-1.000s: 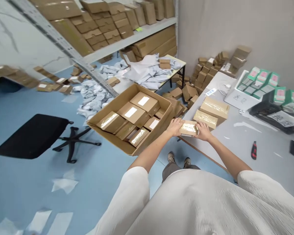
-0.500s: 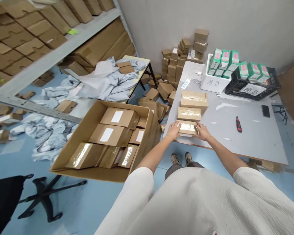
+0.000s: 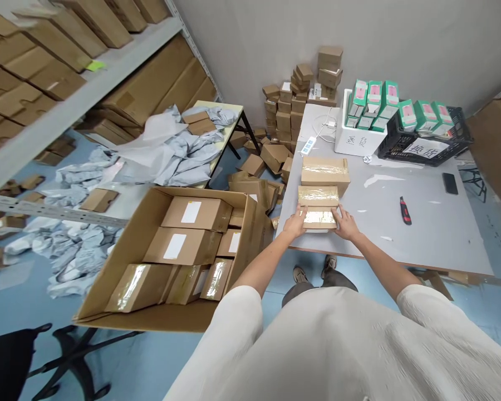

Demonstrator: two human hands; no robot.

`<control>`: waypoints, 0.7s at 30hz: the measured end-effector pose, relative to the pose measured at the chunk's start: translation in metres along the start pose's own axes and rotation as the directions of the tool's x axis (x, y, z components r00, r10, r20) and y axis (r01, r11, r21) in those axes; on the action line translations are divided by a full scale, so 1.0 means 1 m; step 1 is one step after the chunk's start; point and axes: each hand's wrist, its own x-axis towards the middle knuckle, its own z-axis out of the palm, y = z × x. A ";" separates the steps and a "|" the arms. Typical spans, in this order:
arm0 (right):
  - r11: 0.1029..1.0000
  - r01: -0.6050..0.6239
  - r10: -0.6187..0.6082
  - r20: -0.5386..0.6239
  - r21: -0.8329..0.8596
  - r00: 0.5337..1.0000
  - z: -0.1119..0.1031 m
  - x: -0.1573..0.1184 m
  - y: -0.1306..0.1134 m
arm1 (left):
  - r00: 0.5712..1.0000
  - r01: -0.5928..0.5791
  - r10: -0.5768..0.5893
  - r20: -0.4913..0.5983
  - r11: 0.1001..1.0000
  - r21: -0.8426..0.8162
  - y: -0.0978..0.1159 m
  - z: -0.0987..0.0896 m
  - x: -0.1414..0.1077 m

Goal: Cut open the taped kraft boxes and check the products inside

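A small taped cardboard box [image 3: 319, 218] lies at the near edge of the grey table, gripped at its two ends. My left hand [image 3: 296, 223] presses its left end, and my right hand [image 3: 345, 223] closes on the right end. Directly behind it, touching or nearly so, is a second taped box [image 3: 318, 195]. A larger taped box [image 3: 325, 174] stands behind that one. To my left, a big open carton [image 3: 242, 262] holds several sealed boxes, some with white labels.
On the table [image 3: 434, 234] lie a red and black utility knife [image 3: 405, 211] and a phone [image 3: 450, 184]. A white bin [image 3: 357, 142] and a black crate [image 3: 426, 150] hold green boxes. Behind the carton, a side table carries crumpled wrapping [image 3: 183, 150]. An office chair [image 3: 70, 356] stands lower left.
Both hands have pushed the small box slightly away from me, closing its gap to the second box. My view has shifted a little, and one foot has stepped to the right.
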 end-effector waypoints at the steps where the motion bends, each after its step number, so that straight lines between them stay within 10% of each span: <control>1: 1.000 0.007 -0.007 -0.001 0.007 1.000 -0.001 0.004 0.004 | 1.000 0.001 -0.001 -0.005 1.000 -0.003 0.001 0.000 0.004; 21: 0.999 0.026 -0.026 -0.014 -0.023 1.000 -0.039 0.084 0.050 | 0.970 0.164 -0.175 -0.170 0.983 -0.079 0.022 -0.027 0.072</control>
